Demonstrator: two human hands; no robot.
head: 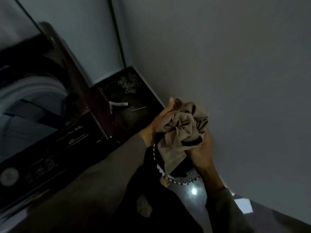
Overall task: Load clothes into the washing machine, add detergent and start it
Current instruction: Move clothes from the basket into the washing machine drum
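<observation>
Closest to me, the left hand and right hand both grasp the clothes, a tan wad pressed between them. They hold it in the air, right of the washer and apart from it. The wad's long axis runs from its crumpled top down to a tail hanging toward me, over a dark cloth with a zigzag edge. The washer's tub is open, its dial on the near side. Farther back, a mop stands in the corner.

Both sleeved arms reach forward; left hand and right hand clasp bundled clothes between them
</observation>
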